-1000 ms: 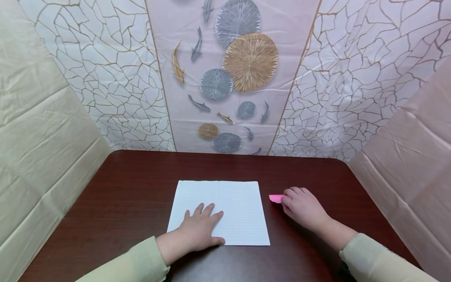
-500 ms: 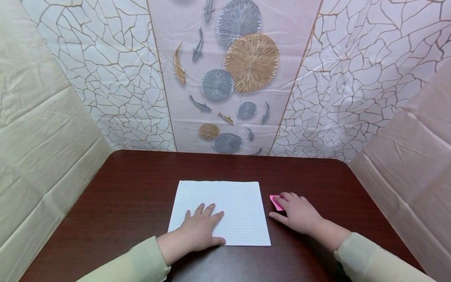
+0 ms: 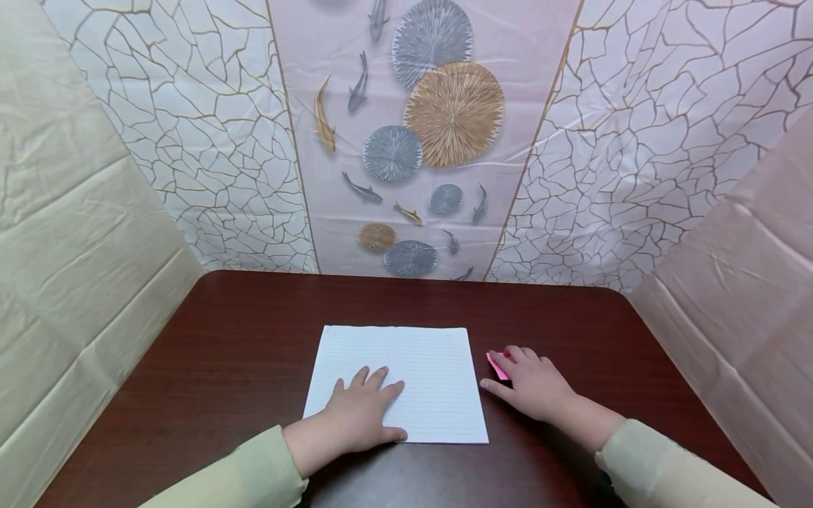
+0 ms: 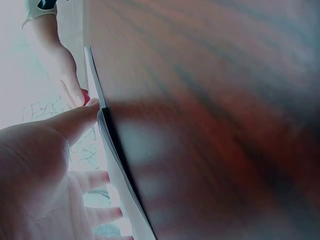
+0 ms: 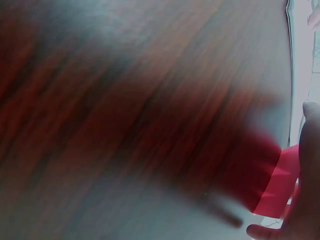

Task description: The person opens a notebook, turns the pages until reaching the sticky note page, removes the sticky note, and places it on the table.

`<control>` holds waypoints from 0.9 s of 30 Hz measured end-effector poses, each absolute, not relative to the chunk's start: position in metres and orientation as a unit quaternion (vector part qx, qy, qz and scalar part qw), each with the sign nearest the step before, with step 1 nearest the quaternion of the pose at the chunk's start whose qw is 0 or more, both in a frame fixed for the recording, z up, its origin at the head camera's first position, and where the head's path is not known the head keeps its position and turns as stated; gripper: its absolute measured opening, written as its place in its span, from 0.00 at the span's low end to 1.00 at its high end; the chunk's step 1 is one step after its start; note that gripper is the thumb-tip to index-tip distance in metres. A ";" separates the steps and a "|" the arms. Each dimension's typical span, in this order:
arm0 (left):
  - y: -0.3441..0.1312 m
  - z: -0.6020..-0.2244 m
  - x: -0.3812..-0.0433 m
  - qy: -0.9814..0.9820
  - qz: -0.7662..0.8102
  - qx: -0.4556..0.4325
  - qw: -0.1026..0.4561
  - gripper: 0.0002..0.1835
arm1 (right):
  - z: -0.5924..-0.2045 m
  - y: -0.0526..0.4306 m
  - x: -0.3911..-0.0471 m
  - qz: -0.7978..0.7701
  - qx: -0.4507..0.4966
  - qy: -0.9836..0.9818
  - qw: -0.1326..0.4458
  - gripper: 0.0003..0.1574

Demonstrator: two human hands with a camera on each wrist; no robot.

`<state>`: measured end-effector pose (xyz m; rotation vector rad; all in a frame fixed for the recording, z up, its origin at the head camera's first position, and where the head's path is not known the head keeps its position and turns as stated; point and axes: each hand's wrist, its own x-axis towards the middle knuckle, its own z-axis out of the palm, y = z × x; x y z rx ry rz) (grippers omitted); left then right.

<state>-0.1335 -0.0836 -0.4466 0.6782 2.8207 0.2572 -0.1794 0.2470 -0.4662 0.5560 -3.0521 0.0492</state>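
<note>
An open lined notebook (image 3: 432,381) lies on the table, its white pages facing up. Spread fingers of my left hand (image 3: 356,416) rest on its lower left part, the thumb along the near edge. To the right of the notebook sits a small pink paper note (image 3: 499,365). My right hand (image 3: 540,384) touches it from above with extended fingers, and the thumb points out toward the notebook. Most of the note is hidden under those fingers in the head view. The right wrist view shows the pink note (image 5: 280,182) with crease lines across it, beside the hand (image 5: 306,195).
The dark brown wooden table (image 3: 254,317) has rounded far corners. Behind it hangs a patterned curtain (image 3: 406,212) with fish and round leaf shapes. Plain beige cloth (image 3: 82,282) lines the left side, and a similar cloth (image 3: 730,296) the right.
My right hand has gone from curled fingers on the raised pink note to extended fingers lying over it, shifting slightly left. Less of the note shows now. The left hand has stayed still.
</note>
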 end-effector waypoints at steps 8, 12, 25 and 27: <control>-0.084 -0.447 -0.137 0.963 0.092 0.231 0.104 0.44 | -0.466 0.252 -0.177 0.021 0.157 -0.987 0.024 0.53; -0.091 -0.450 -0.135 0.963 0.103 0.225 0.103 0.44 | -0.466 0.247 -0.177 0.027 0.160 -0.987 0.014 0.53; -0.104 -0.456 -0.135 0.962 0.118 0.239 0.050 0.39 | -0.458 0.242 -0.169 0.068 0.189 -0.974 0.101 0.37; -0.107 -0.454 -0.134 0.963 0.118 0.240 0.037 0.38 | -0.455 0.241 -0.165 0.076 0.200 -0.970 0.117 0.34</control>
